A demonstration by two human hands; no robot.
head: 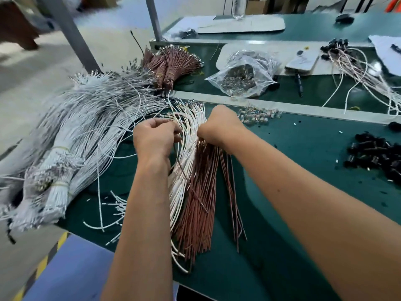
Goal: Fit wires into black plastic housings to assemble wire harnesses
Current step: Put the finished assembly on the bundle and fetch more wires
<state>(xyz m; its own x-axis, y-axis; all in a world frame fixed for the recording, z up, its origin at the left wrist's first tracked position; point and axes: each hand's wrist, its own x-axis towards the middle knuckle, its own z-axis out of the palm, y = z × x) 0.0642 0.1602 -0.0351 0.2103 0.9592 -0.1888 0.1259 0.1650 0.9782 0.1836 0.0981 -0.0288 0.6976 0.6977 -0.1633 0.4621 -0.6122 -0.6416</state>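
Loose white wires (180, 187) and brown wires (199, 213) lie side by side on the green table (293, 257), between my forearms. My left hand (154, 137) is closed on a single brown wire (191, 187) that trails down across the white ones. My right hand (219, 127) is curled, fingers down, over the top ends of the wires; what it grips is hidden by the hand. A pile of black plastic housings (375, 155) sits at the right edge, apart from both hands.
Big tied bundles of white wires (71, 144) cover the table's left side and overhang its edge. Tied brown bundles (169, 64), a clear bag of metal terminals (243, 79), loose terminals (258, 115), a phone (301, 61) and finished harnesses (358, 68) lie farther back.
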